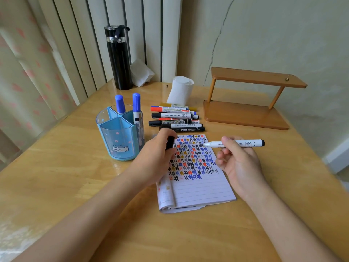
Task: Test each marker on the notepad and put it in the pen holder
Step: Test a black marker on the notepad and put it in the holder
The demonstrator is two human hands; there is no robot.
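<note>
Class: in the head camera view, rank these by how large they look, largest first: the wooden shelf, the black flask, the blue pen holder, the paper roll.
1. wooden shelf
2. blue pen holder and black flask: similar; the holder sits nearer the camera, so unranked
3. paper roll

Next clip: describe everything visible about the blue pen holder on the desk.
The round blue plastic pen holder stands upright on the wooden desk, left of the lined notepad. Its clear tinted walls rise from a solid blue base, blue dividers split it into compartments, and a small cartoon animal decorates the front. Two blue-capped markers stand cap-up in the rear compartments; the front compartments look empty. The left hand is close beside it; contact cannot be judged.
</note>
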